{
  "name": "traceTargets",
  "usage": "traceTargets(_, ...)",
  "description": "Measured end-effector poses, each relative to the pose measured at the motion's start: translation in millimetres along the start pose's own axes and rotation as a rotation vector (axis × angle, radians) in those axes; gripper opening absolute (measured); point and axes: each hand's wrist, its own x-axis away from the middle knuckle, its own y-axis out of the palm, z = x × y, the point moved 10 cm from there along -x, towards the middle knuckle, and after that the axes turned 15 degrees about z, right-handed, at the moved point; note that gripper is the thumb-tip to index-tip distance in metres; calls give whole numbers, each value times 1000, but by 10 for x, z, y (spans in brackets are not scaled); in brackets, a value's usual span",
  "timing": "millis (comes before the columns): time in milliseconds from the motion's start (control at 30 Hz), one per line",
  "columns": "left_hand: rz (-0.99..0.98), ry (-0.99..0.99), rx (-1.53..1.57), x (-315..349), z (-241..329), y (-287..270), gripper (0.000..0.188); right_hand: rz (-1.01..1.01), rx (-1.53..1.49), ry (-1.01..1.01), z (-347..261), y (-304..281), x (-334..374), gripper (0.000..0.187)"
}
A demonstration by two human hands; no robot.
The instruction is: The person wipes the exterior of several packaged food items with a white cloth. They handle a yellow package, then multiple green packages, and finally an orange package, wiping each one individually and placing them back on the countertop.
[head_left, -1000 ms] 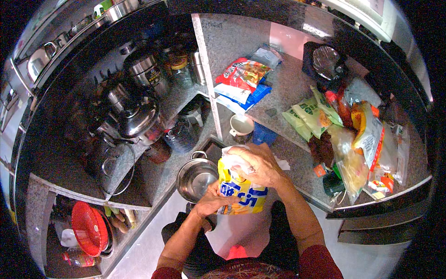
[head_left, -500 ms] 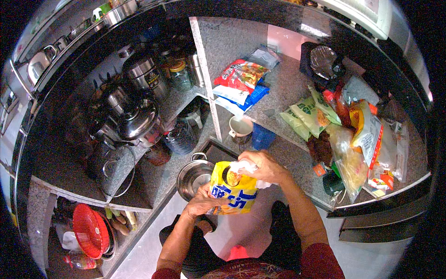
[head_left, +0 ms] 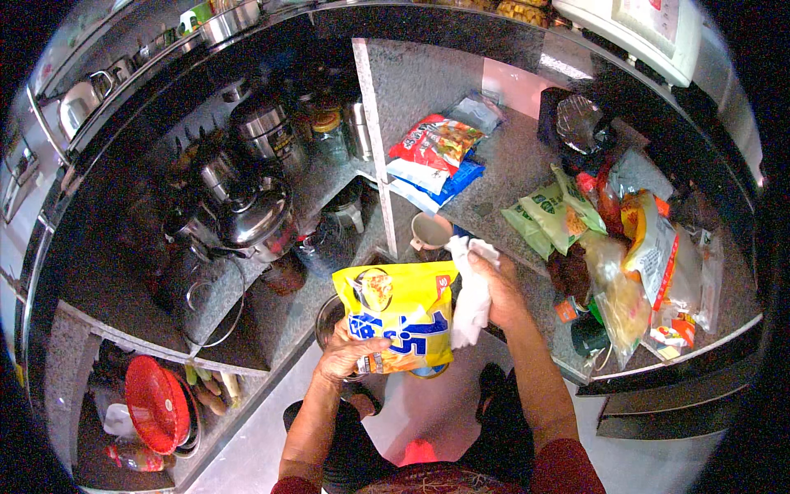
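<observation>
Held up in front of me is a yellow food packet (head_left: 403, 317) with blue lettering and a picture of food in a dark bowl. My left hand (head_left: 350, 354) grips its lower left side, thumb across the front. In my right hand (head_left: 500, 288) is a white cloth (head_left: 471, 300), bunched at the top and hanging down beside the packet's right edge. Behind the packet, a steel pot (head_left: 327, 317) is mostly hidden. Just beyond the cloth stands a pale cup (head_left: 431, 230).
Red, white and blue packets (head_left: 436, 156) lie on the stone shelf. Several bags (head_left: 559, 210) are heaped at the right. Steel pots (head_left: 251, 222) and jars (head_left: 329, 136) crowd the left shelf. Red plastic baskets (head_left: 155, 403) sit at lower left, below the counter edge.
The packet has turned its full front toward me and risen. My right hand has moved right, off the packet's top, with the cloth now hanging loose. The packet now covers most of the pot.
</observation>
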Motion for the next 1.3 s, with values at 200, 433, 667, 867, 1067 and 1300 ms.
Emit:
traceTargets(200,-3,-46,77,-2,-53,11,45,-217,-57,103,54,330,228,47)
traceTargets(433,-53,-124,69,29,-178,89,43,-173,124,-160,-131,318,225,25)
traceTargets(667,-54,-162,90,29,-246,124,39,-55,185,-311,-305,248,194,19)
traceTargets(867,-16,-155,98,35,-217,100,40,344,-203,-228,-343,-314,-74,20)
traceTargets(1067,23,-128,186,-35,-205,78,47,146,-241,-16,-97,-46,116,39)
traceTargets(1300,18,-118,207,-26,-156,103,43,-90,19,-213,-96,422,408,46)
